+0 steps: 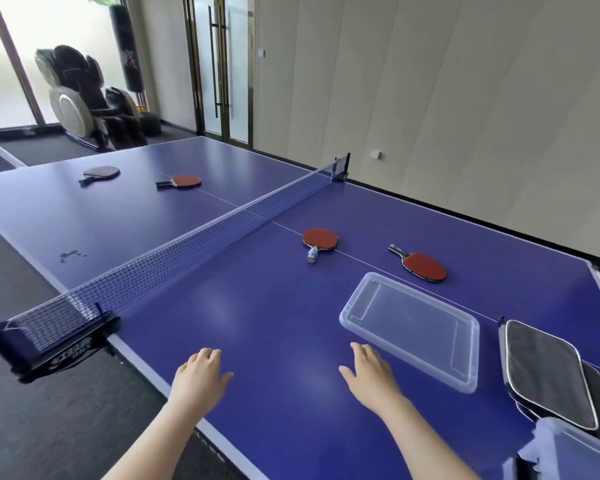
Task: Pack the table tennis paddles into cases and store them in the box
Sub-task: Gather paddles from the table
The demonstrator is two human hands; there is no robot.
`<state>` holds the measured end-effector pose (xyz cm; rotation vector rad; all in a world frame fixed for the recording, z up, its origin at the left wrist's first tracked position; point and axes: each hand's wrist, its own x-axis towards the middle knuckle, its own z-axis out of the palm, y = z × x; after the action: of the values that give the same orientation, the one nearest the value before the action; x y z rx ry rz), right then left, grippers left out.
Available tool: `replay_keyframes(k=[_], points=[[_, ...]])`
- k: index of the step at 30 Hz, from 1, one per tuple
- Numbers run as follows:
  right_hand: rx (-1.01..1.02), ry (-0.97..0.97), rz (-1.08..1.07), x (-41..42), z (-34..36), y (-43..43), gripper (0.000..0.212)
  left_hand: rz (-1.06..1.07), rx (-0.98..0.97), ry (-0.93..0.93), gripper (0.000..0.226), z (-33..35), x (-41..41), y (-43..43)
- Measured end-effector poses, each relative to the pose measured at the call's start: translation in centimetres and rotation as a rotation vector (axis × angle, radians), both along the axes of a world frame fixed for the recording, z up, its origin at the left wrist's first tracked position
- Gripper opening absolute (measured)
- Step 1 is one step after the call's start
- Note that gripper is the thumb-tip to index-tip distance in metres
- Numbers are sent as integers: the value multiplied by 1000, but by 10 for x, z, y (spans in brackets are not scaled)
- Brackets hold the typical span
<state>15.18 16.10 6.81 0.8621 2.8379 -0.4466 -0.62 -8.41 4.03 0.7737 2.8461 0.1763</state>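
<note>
Blue table-tennis table (222,317): left hand (198,379) and right hand (371,379) open, empty, hovering near edge; red-rubber paddles (320,239) unpacked beside clear plastic box lid (413,327), black zip cases (548,372) at right edge.

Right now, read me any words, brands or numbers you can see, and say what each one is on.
Net clamp: white lettering, upside down and too blurred to read.
Punching bag: a red and white mark, too small to read.
Paddles, cases and clear lid: no text visible.

At the surface's near right corner, a clear box (568,452) is blurred and cut by the picture's edge, and the black cases (548,372) overlap, hiding how many lie stacked.
</note>
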Motion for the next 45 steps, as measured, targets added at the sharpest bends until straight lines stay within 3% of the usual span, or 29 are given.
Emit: replay_keyframes(k=[26,37,45], points=[[-49,-37,-277,-106,-47,162,55,-126,73,-142,60,-21,-180,228],[-69,-67,-451,-188,-79,200,54,-174,129,-227,61,-69,-314,348],[-105,-28,-518,-246,-111,238,56,-81,280,-368,74,-124,-360,425]])
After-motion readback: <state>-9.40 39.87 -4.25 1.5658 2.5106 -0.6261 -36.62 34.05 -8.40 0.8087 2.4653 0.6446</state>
